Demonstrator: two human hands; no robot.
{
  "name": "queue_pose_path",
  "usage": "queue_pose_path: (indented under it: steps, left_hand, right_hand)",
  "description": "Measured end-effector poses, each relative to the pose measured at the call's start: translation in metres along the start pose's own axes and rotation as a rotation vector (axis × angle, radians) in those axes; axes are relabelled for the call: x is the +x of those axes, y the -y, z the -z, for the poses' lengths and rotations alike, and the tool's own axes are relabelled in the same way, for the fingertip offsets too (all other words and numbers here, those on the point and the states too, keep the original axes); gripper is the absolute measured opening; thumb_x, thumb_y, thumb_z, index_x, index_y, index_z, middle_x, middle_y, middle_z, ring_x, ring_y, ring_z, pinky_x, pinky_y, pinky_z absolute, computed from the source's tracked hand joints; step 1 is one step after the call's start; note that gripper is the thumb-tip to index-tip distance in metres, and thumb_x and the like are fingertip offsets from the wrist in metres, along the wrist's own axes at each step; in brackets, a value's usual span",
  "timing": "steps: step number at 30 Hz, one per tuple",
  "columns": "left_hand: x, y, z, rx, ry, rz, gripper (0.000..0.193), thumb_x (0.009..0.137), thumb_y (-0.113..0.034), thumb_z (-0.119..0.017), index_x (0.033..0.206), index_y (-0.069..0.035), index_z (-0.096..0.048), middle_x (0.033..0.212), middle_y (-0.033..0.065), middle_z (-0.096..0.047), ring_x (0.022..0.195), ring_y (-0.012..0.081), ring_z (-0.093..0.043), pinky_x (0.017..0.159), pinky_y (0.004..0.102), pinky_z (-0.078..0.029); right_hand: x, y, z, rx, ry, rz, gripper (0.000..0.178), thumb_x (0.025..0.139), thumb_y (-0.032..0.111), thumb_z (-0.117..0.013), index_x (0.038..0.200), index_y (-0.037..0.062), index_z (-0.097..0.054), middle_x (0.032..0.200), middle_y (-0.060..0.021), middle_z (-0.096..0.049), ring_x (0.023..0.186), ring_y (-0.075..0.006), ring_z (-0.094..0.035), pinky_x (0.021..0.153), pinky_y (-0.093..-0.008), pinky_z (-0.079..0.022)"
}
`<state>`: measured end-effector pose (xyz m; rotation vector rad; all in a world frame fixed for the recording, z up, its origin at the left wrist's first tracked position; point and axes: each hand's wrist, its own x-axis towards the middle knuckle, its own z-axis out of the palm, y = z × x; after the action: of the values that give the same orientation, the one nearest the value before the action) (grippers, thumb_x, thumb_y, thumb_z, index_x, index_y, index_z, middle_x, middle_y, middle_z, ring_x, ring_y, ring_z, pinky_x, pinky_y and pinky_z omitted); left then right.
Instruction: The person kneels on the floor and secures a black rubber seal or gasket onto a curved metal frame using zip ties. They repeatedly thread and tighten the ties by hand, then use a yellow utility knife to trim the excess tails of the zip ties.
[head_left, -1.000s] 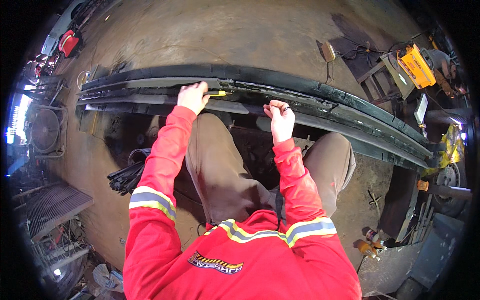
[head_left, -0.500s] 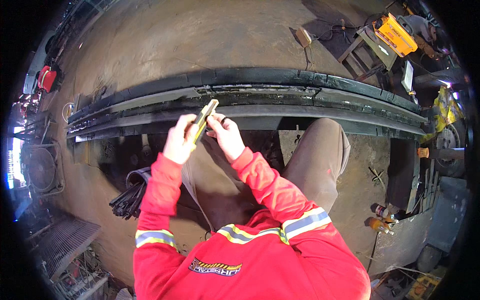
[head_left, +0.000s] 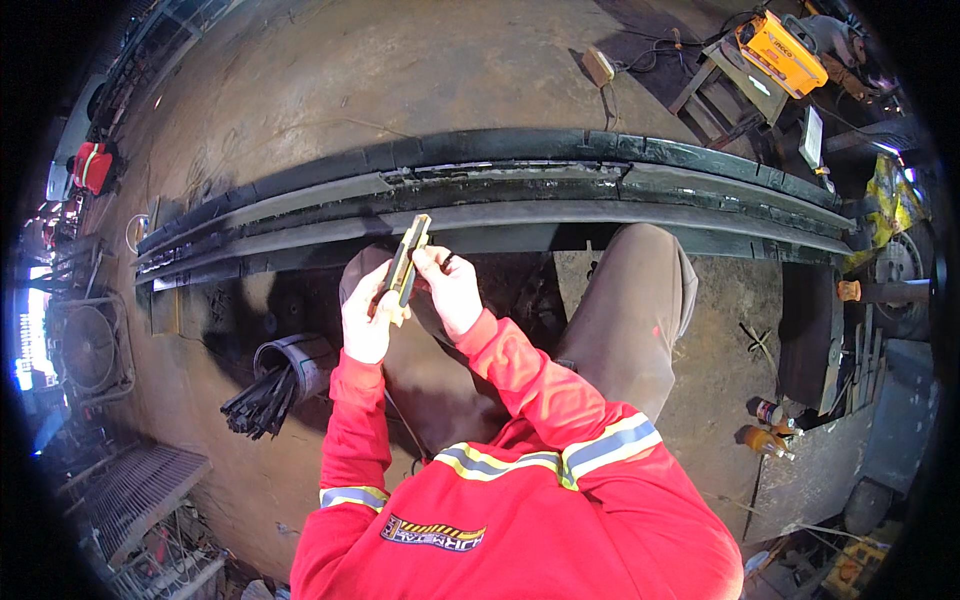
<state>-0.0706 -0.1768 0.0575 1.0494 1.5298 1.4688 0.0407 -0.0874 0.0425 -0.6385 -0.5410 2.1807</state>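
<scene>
Above my left knee, my left hand is closed around the lower part of a slim yellow-and-black hand tool, whose exact kind I cannot make out. The tool is tilted, its pale end pointing away from me. Thumb and fingers of my right hand pinch its side; a dark ring shows on one finger. Just beyond both hands, long dark steel beams run from left to right across the view.
A bucket holding black strips lies to my left. A yellow machine sits on a stand at the far right. Bottles are on the floor at right. A fan stands at far left.
My left forearm has swung to the right, uncovering more of the bucket. The tool is turned so its other face shows, and its far end is slightly lower in view.
</scene>
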Motion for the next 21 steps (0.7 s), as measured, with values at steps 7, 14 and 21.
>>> queue_pose_path:
  steps: [7,14,21]
  left_hand:
    - [-0.008,-0.010,0.009,0.038,-0.139,0.206,0.036,0.088,-0.017,-0.066,0.117,0.001,-0.057,0.083,0.0104,-0.065,0.061,0.0116,-0.058,0.052,0.0244,-0.046]
    - [0.026,-0.059,0.020,1.113,0.175,-0.229,0.053,0.074,-0.010,-0.065,0.125,-0.013,-0.052,0.098,0.0130,-0.061,0.090,0.0342,-0.062,0.074,0.0414,-0.052]
    - [0.104,-0.065,0.085,1.225,0.328,-0.322,0.030,0.084,-0.013,-0.060,0.112,-0.006,-0.055,0.102,0.0172,-0.063,0.090,0.0377,-0.062,0.076,0.0421,-0.051]
  right_hand:
    - [-0.010,-0.018,-0.002,-0.166,-0.073,-0.007,0.015,0.091,0.019,-0.063,0.091,0.0044,-0.064,0.079,0.0037,-0.062,0.067,-0.0024,-0.052,0.061,-0.0196,-0.043]
    - [0.013,-0.030,-0.034,-0.133,-0.274,0.039,0.021,0.088,0.019,-0.068,0.084,-0.0010,-0.063,0.075,-0.0020,-0.063,0.061,-0.0067,-0.055,0.053,-0.0226,-0.045]
    - [0.033,-0.009,-0.030,-1.093,-0.098,0.806,0.008,0.081,0.011,-0.064,0.080,0.0032,-0.064,0.079,-0.0068,-0.063,0.086,-0.0250,-0.061,0.076,-0.0358,-0.047]
